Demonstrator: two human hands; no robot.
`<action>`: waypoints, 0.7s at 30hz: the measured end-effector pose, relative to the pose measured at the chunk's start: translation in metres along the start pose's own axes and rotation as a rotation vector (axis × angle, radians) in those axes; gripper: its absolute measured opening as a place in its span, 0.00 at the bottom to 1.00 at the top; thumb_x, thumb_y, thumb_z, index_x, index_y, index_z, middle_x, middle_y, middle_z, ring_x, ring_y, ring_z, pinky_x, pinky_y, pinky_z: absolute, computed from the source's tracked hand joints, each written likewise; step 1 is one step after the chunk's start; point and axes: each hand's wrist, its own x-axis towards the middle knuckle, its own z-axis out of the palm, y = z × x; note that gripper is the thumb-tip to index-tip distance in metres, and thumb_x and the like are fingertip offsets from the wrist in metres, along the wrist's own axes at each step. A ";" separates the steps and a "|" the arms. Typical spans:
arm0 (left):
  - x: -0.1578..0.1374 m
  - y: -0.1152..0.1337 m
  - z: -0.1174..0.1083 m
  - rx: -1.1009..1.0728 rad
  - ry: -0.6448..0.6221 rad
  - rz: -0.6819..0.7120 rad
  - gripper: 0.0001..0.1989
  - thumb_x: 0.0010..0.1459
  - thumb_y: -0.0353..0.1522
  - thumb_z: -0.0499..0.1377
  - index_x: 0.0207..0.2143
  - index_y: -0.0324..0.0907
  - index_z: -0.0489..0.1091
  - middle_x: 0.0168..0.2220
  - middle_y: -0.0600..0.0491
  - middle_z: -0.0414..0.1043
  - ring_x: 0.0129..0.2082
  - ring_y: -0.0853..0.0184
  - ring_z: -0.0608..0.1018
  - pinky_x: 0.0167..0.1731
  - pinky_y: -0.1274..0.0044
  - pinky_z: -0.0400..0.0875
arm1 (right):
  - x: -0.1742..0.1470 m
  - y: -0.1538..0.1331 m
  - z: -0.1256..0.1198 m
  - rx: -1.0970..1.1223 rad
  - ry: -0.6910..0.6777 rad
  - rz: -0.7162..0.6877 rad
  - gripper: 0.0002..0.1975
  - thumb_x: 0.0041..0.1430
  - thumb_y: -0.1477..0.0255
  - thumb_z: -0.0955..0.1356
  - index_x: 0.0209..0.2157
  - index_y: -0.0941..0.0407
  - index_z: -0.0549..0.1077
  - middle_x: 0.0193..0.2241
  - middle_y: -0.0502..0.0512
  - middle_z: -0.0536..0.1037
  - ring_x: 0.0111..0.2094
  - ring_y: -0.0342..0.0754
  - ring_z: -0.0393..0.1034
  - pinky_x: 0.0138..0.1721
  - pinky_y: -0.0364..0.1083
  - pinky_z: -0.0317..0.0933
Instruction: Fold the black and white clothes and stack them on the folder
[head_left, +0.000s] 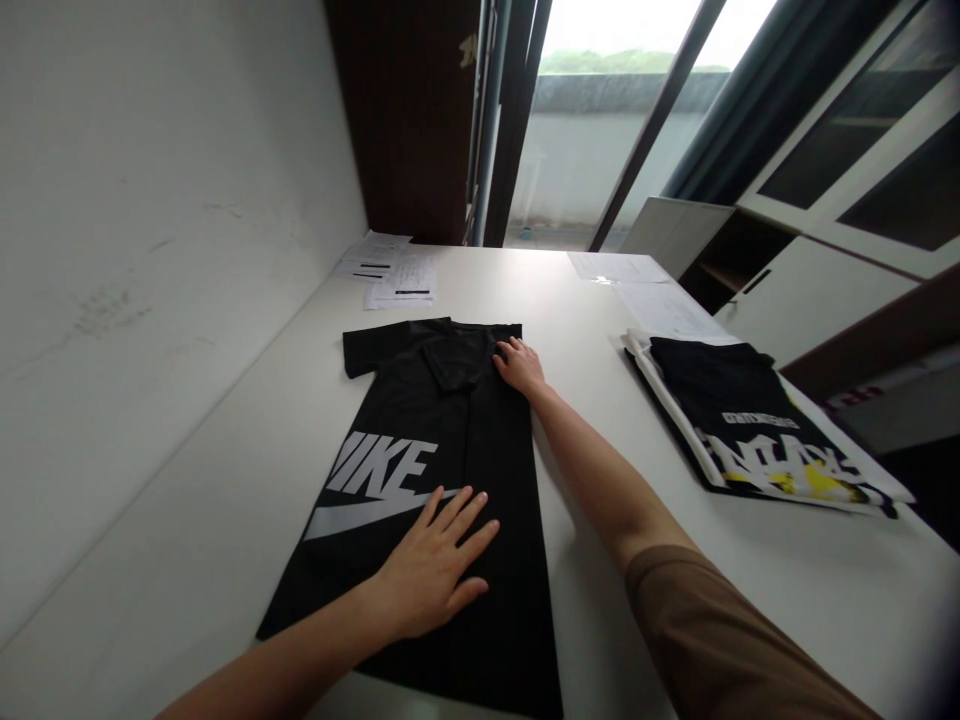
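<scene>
A black T-shirt point(495, 480) with a large grey printed logo lies on the white table, its right side folded inward and one sleeve sticking out at the far left. My left hand point(436, 565) rests flat on the lower front, fingers spread, beside the print. Up near the neckline, my right hand point(519, 366) lies on the folded right edge with its fingers stretched over the fabric. Neither hand grips the cloth as far as I can see.
To the right sits a stack of folded shirts point(739, 420), black on top with white and yellow print. Printed papers point(401, 278) lie at the far left, and more sheets point(660, 300) at the far right. A wall point(150, 250) borders the table on the left.
</scene>
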 end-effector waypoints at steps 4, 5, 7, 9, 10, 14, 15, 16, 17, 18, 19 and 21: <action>0.000 0.000 -0.004 -0.019 -0.013 0.070 0.38 0.69 0.45 0.57 0.75 0.49 0.46 0.76 0.48 0.36 0.75 0.52 0.43 0.72 0.52 0.37 | 0.000 0.001 0.001 0.001 0.005 -0.004 0.25 0.73 0.60 0.63 0.66 0.53 0.68 0.69 0.61 0.61 0.70 0.61 0.52 0.68 0.60 0.49; 0.000 0.000 -0.004 -0.021 -0.020 0.083 0.39 0.68 0.46 0.58 0.74 0.49 0.47 0.76 0.47 0.37 0.75 0.52 0.42 0.72 0.52 0.36 | 0.000 0.001 0.001 0.001 0.004 -0.003 0.25 0.73 0.60 0.63 0.66 0.53 0.68 0.69 0.61 0.61 0.70 0.61 0.52 0.68 0.60 0.49; 0.000 0.000 -0.005 -0.022 -0.036 0.098 0.40 0.66 0.46 0.60 0.74 0.48 0.48 0.76 0.47 0.38 0.75 0.51 0.42 0.72 0.52 0.36 | 0.000 0.001 0.002 0.000 0.006 -0.004 0.25 0.73 0.60 0.63 0.66 0.53 0.68 0.69 0.61 0.61 0.70 0.61 0.53 0.68 0.61 0.49; 0.000 0.000 -0.005 -0.020 -0.048 0.105 0.42 0.65 0.47 0.62 0.74 0.48 0.49 0.76 0.47 0.38 0.75 0.50 0.42 0.72 0.51 0.35 | 0.000 0.001 0.003 -0.003 0.016 -0.006 0.24 0.73 0.60 0.64 0.65 0.53 0.69 0.69 0.62 0.61 0.70 0.61 0.53 0.68 0.60 0.50; 0.000 0.000 -0.005 -0.020 -0.052 0.107 0.43 0.64 0.47 0.62 0.74 0.48 0.49 0.76 0.46 0.37 0.75 0.50 0.42 0.71 0.51 0.35 | 0.000 0.001 0.004 -0.004 0.023 -0.009 0.24 0.73 0.60 0.64 0.65 0.53 0.69 0.69 0.62 0.61 0.69 0.61 0.53 0.68 0.60 0.50; -0.001 -0.001 -0.005 -0.025 -0.050 0.122 0.44 0.63 0.50 0.62 0.74 0.48 0.48 0.76 0.46 0.36 0.75 0.49 0.42 0.71 0.51 0.35 | 0.000 0.002 0.005 0.001 0.030 -0.012 0.24 0.72 0.60 0.64 0.65 0.53 0.69 0.69 0.62 0.62 0.69 0.61 0.53 0.67 0.60 0.50; -0.001 -0.001 -0.005 -0.025 -0.050 0.123 0.45 0.62 0.50 0.63 0.74 0.48 0.48 0.76 0.46 0.36 0.75 0.48 0.42 0.71 0.51 0.35 | 0.000 0.002 0.004 0.003 0.027 -0.010 0.25 0.72 0.60 0.64 0.65 0.53 0.69 0.69 0.62 0.61 0.69 0.61 0.53 0.68 0.60 0.50; -0.001 -0.001 -0.005 -0.024 -0.051 0.123 0.45 0.62 0.51 0.63 0.74 0.48 0.48 0.76 0.46 0.36 0.75 0.48 0.42 0.71 0.51 0.35 | 0.000 0.002 0.004 0.005 0.023 -0.007 0.25 0.72 0.60 0.64 0.65 0.53 0.69 0.69 0.62 0.61 0.69 0.61 0.53 0.68 0.60 0.50; -0.001 -0.001 -0.005 -0.022 -0.053 0.122 0.46 0.62 0.51 0.63 0.74 0.48 0.48 0.76 0.46 0.36 0.75 0.48 0.42 0.71 0.51 0.35 | 0.000 0.001 0.004 0.006 0.020 -0.005 0.25 0.72 0.60 0.64 0.65 0.53 0.68 0.69 0.62 0.61 0.70 0.61 0.53 0.68 0.61 0.50; -0.001 -0.001 -0.005 -0.021 -0.054 0.120 0.46 0.62 0.50 0.63 0.74 0.48 0.48 0.76 0.46 0.36 0.75 0.49 0.42 0.71 0.51 0.35 | 0.000 0.001 0.003 0.007 0.017 -0.002 0.25 0.72 0.60 0.64 0.65 0.53 0.68 0.69 0.61 0.61 0.70 0.61 0.53 0.68 0.61 0.49; -0.001 -0.001 -0.004 -0.020 -0.055 0.119 0.46 0.62 0.50 0.64 0.74 0.48 0.48 0.76 0.46 0.36 0.75 0.49 0.42 0.71 0.51 0.34 | 0.000 0.001 0.003 0.008 0.016 -0.001 0.25 0.72 0.60 0.64 0.65 0.53 0.68 0.69 0.61 0.61 0.70 0.61 0.53 0.68 0.61 0.49; -0.001 -0.001 -0.004 -0.019 -0.055 0.117 0.46 0.61 0.50 0.64 0.74 0.48 0.48 0.76 0.46 0.36 0.75 0.49 0.42 0.71 0.51 0.34 | 0.000 0.001 0.002 0.008 0.017 -0.002 0.25 0.72 0.60 0.64 0.65 0.53 0.68 0.69 0.61 0.61 0.70 0.61 0.53 0.68 0.61 0.49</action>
